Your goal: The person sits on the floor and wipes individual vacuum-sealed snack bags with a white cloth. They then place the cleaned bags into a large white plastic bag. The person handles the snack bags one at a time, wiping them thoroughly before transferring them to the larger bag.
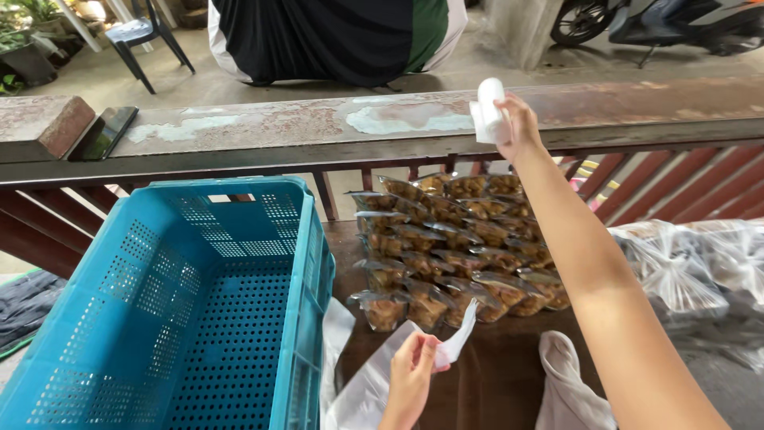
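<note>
Bagging step, by the look of it: a blue perforated crate (183, 318) sits empty at near left, stacked clear food packs (454, 247) fill the worktop (493, 374) centre. Right hand (517, 127), arm stretched far, fingers closed round a white bag roll (487, 110) by the ledge (318, 127). Left hand (414, 374), near, pinches a thin plastic bag (458, 338); next it likely needs opening

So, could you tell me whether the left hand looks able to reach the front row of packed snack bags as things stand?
Probably yes: the left hand pinches a clear plastic bag close to the front snack bags, with only bare tabletop between.
</note>
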